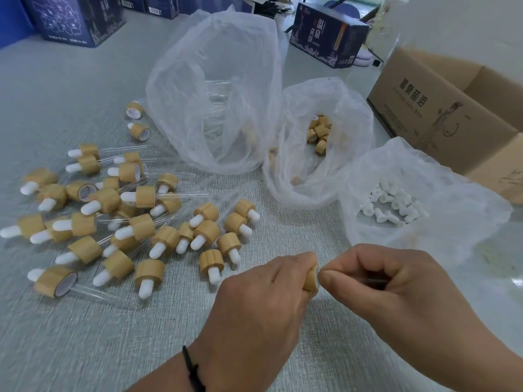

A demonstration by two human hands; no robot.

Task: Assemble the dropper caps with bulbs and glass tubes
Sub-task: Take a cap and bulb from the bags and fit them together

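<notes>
My left hand [263,295] grips a bamboo-coloured dropper cap [311,280] near the front centre of the table. My right hand [387,281] pinches a thin glass tube [376,281] and holds its end against the cap's open side; most of the tube is hidden in my fingers. A pile of several assembled droppers [127,222], with white bulbs and clear tubes, lies at the left. Three open plastic bags stand behind: one with glass tubes [215,108], one with bamboo caps [319,131], one with white bulbs [393,205].
An open cardboard box [452,114] stands at the right edge. Dark blue printed cartons [328,35] line the back of the table [198,335], which has a grey textured surface. A black band sits on my left wrist.
</notes>
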